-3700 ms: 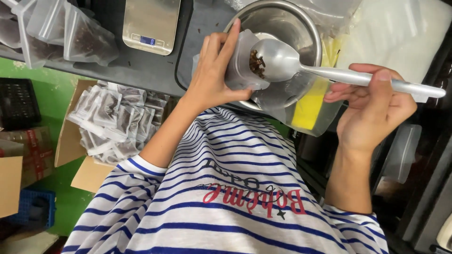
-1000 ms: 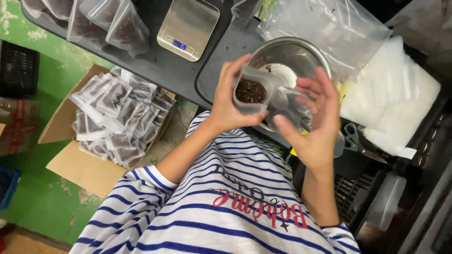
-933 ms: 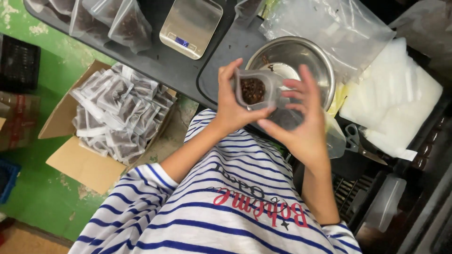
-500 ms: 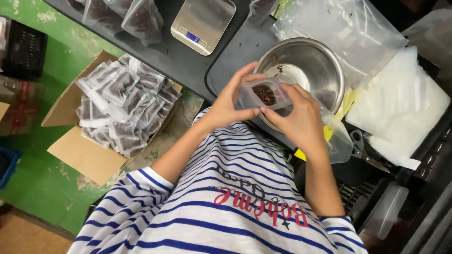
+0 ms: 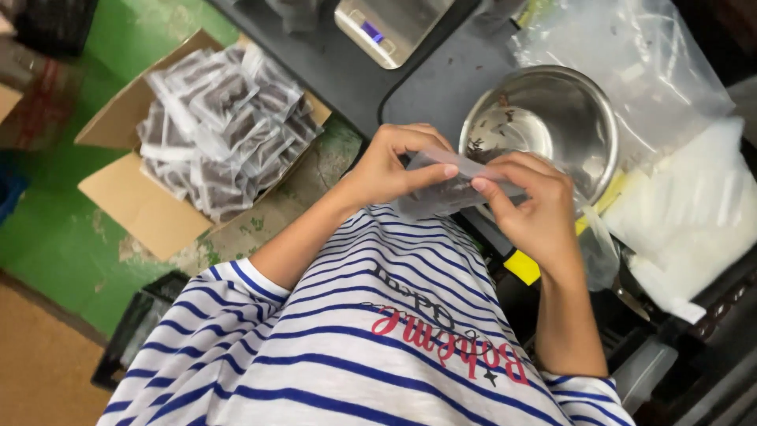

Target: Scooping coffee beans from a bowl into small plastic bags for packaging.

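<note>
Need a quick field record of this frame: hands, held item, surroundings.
left hand: pinching the top edge of the small clear pouch
right hand: pinching the same edge from the other side
pouch contents: dark bits, seen through the plastic
behind hands: steel bowl, a few dark bits inside
counter: digital scale
floor side: cardboard box full of filled pouches
far right: white bags

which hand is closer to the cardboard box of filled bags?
Left. The left hand pinches the small clear bag on the side facing the cardboard box. The right hand grips the bag's other end, farther from the box, beside the steel bowl.
</note>
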